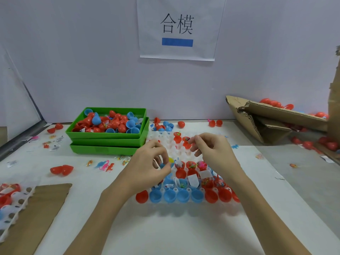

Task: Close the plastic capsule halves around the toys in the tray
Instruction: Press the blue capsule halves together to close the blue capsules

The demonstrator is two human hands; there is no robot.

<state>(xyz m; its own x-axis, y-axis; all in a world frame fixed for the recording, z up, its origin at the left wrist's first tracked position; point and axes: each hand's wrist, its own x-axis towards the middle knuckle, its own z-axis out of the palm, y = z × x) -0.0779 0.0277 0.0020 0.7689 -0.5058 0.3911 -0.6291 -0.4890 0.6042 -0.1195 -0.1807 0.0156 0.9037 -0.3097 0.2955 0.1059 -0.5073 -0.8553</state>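
Tray [184,205]: translucent white, moulded cups in rows, lying on the white table [165,236] in front of the person. Near row holds open capsule halves, 4 blue [176,195] in the middle with red halves [211,196] on either side. The rows just behind hold halves with small toys [191,165] and folded white paper slips [193,181] inside. The far rows are mostly bare cups, with a few red halves [177,138] at the far edge.

Left hand [147,166]: over the left middle of the tray, fingers curled, thumb and fingertips pinching a small blue piece [162,165]; a bit of yellow shows just beside it. Cannot tell whether the piece is a toy or a capsule part.

Right hand [211,151]: over the far right of the tray, fingers curled toward the thumb near a red half. Cannot tell whether it holds anything.

Writing: paper sign [177,30] on the back wall reads "合模" in black, with a solid blue bar below.

Left rear: 3 stacked green bins [108,142], the top one full of red and blue halves. Right: torn cardboard box [276,118] with red capsules.
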